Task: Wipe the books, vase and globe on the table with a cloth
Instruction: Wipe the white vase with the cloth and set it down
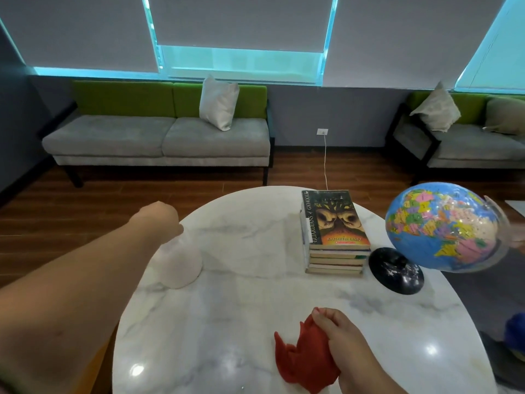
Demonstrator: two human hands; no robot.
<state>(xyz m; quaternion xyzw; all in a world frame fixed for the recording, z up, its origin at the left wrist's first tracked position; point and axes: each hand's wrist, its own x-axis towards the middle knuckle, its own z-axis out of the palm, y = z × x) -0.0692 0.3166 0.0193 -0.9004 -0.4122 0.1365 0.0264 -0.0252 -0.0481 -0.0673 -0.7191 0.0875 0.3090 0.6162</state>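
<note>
A white vase (181,261) stands at the left edge of the round marble table (255,280). My left hand (163,220) grips the top of the vase, and its neck is hidden under the hand. My right hand (341,339) holds a red cloth (304,356) just above the table's near side. A stack of several books (335,237) lies at the table's far middle. To its right stands a blue globe (440,226) on a black round base (396,273).
A grey and green sofa (159,137) with a white cushion stands behind the table on the wooden floor. A second sofa (468,137) is at the far right. A white cable (325,163) runs down from a wall socket. A blue object (515,334) shows at the right edge.
</note>
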